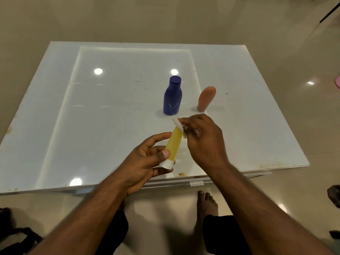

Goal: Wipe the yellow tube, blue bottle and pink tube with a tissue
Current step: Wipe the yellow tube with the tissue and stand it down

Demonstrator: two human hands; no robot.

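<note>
Head view looks down on the left hand (147, 159) gripping a smooth, flattened yellow tube (173, 144) near its ribbed white cap. Right hand (202, 138) pinches a crumpled white tissue (179, 125) against the tube's far end. Beyond the right hand, upright on the glossy white table (92, 116), stand a rounded blue bottle (172, 96) and a tapered pink tube (206, 98).

On the worktop (110, 116), the bottle (172, 96) stands left of 1 tube (206, 99); the other tube (173, 144) is nearer me.
</note>
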